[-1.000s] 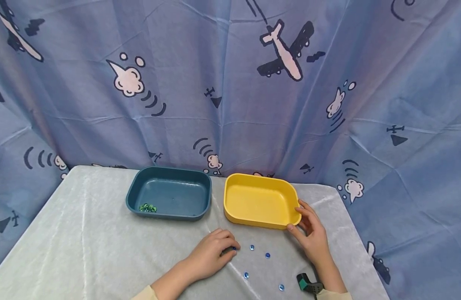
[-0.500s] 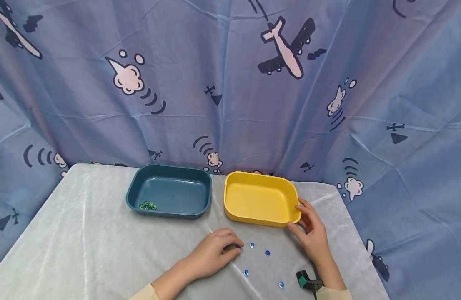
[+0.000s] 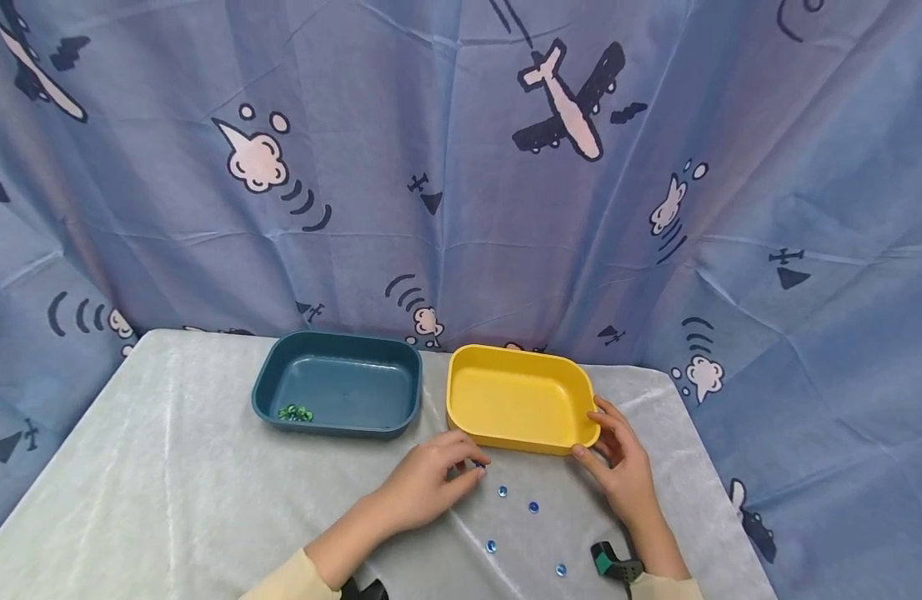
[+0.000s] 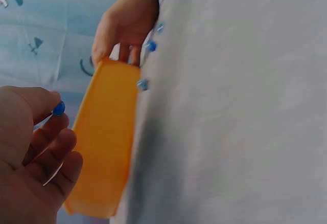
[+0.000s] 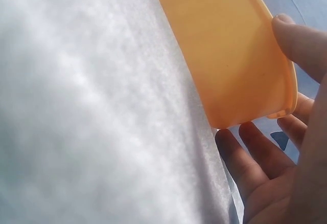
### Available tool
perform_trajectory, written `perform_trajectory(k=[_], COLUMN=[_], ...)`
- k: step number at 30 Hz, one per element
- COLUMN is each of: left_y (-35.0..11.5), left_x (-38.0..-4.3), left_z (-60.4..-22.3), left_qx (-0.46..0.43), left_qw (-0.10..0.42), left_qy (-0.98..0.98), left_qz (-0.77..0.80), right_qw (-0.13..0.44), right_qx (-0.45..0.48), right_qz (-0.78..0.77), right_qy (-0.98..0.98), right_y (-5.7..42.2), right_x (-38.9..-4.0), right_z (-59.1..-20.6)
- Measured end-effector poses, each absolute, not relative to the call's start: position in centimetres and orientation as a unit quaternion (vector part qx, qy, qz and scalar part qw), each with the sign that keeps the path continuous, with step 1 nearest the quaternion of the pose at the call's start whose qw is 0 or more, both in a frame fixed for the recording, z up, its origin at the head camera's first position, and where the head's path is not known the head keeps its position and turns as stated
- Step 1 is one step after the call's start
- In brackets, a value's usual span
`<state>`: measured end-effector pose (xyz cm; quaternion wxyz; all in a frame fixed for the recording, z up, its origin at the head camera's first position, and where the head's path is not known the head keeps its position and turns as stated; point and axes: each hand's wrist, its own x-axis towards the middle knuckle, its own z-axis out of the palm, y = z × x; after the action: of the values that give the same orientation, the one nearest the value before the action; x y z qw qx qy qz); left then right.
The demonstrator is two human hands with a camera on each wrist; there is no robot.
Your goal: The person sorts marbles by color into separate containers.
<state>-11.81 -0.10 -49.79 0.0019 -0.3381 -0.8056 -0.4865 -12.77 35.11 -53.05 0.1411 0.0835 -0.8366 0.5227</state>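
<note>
My left hand (image 3: pixel 429 479) pinches a small blue glass bead (image 4: pixel 59 108) between thumb and index finger, the other fingers loosely bent. It is raised in front of the yellow plastic bin (image 3: pixel 506 442), near its front left corner. With thumb and fingers at the rim, my right hand (image 3: pixel 623 475) holds that bin's front right corner. In the right wrist view the thumb (image 5: pixel 286 27) lies at the rim and other fingertips meet the end wall. Several more blue beads (image 3: pixel 533 507) lie scattered on the cloth between the hands.
A dark teal bin (image 3: pixel 341 432) stands left of the yellow one, with a small cluster of green beads (image 3: pixel 294 413) in its front left corner. Pale cloth (image 3: pixel 168 483) covers the table. A blue patterned curtain (image 3: pixel 356 167) hangs right behind it.
My left hand has lifted the blue bead off the cloth and moved it away from me, toward the yellow bin. My right hand stays at the bin's corner.
</note>
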Motion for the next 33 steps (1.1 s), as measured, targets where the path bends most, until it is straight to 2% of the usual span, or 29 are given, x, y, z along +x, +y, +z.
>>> perform_trajectory(k=[11, 20, 33], left_y=[0.2, 1.2, 2.2], left_x=[-14.9, -16.8, -18.7], left_z=[-47.0, -46.7, -47.4], left_qx=[-0.309, -0.300, -0.263], left_qw=[0.079, 0.075, 0.039], left_qy=[-0.804, -0.814, -0.830], left_qz=[-0.501, -0.492, -0.490], right_qw=[0.140, 0.140, 0.142], right_qx=[0.081, 0.081, 0.099], right_qz=[0.526, 0.526, 0.531], right_qy=[-0.835, -0.835, -0.830], right_y=[35.0, 35.3, 35.4], right_x=[-12.9, -12.8, -12.9], right_z=[-53.2, -53.4, -53.5])
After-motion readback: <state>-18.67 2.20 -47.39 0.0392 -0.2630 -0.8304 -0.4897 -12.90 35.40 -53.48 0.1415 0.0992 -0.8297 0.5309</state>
